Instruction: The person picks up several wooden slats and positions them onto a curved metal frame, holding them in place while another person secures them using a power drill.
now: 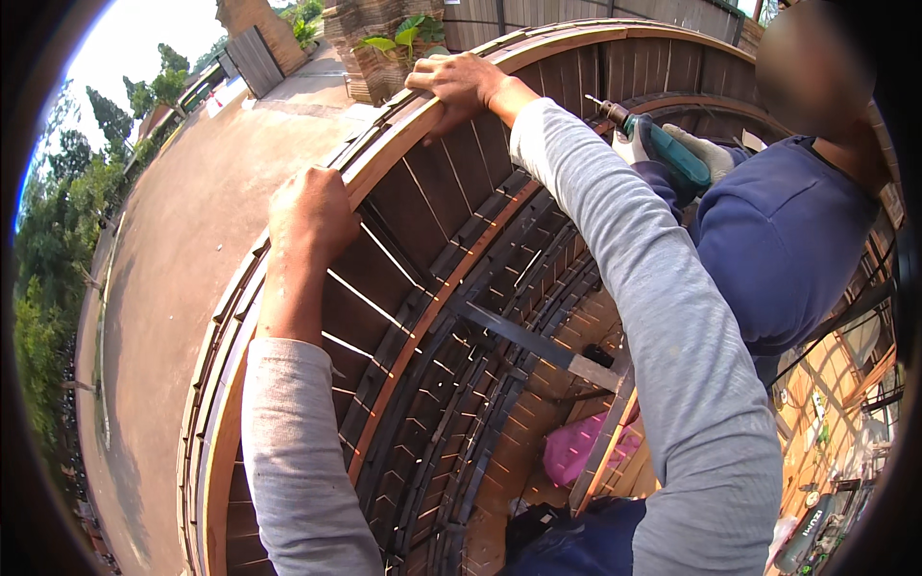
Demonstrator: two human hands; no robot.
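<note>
A long curved wooden rail (394, 144) caps a wall of dark upright slats (403, 216). My left hand (312, 216) is closed over the rail, its fingers curled to the inner side. Farther along the same rail, my right hand (461, 88) grips it from above, with fingers over the outer edge and the thumb on the inner side. Both my arms wear grey sleeves. To the right, a co-worker in a dark blue top holds a green cordless drill (677, 158) in white-gloved hands (699, 149), its bit pointing at the slats.
Below the rail, a thinner reddish wooden strip (437, 307) follows the curve, with dark metal framing (538, 338) inside. A pink bag (581, 451) lies low down. Outside the wall is a paved yard (182, 288) with trees. A leafy plant (408, 36) stands beyond my right hand.
</note>
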